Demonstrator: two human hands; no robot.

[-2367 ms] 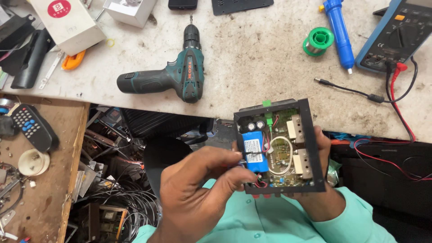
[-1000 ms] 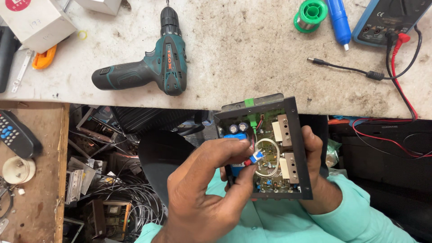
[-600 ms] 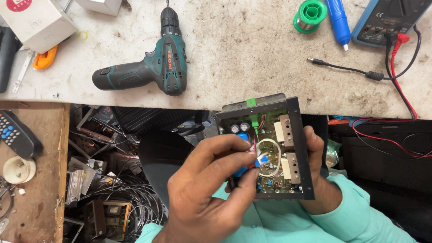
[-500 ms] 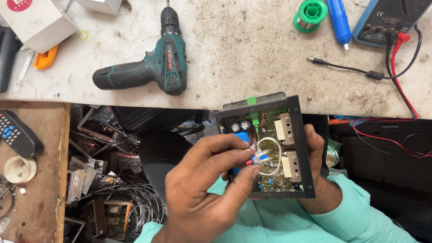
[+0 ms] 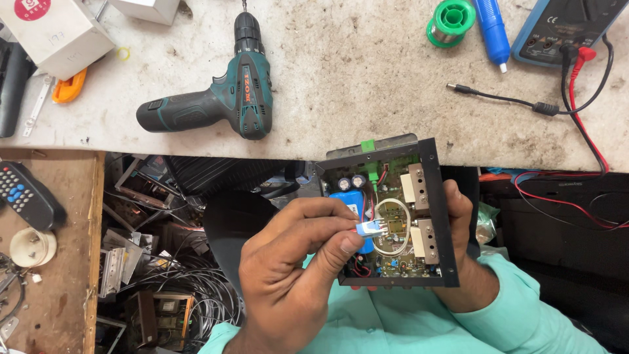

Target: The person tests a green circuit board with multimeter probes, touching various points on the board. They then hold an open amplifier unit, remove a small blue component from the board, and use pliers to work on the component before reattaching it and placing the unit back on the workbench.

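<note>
The left hand (image 5: 288, 275) pinches a small white plastic connector (image 5: 371, 227) between thumb and forefinger, right over the middle of an open black metal electronics box (image 5: 432, 216). The right hand (image 5: 465, 262) grips that box from beneath and along its far side, with the fingers wrapped around the rim. The box is tilted towards the camera and held just below the edge of a pale speckled stone worktop (image 5: 367, 85).

Inside the box, just beyond the left fingertips, lie a blue cylindrical battery pack (image 5: 347, 200), a green circuit board (image 5: 393, 223) and a loop of white wire (image 5: 396, 244).

Above the left hand, on the worktop, a dark green cordless drill (image 5: 229, 98) lies on its side. Above the right hand sit a green spool of solder (image 5: 451, 19), a blue desoldering pump (image 5: 493, 29) and a blue multimeter (image 5: 563, 29) with red and black leads. Well to the left of the left hand, a black remote control (image 5: 26, 195) rests on a wooden bench (image 5: 59, 288).
</note>
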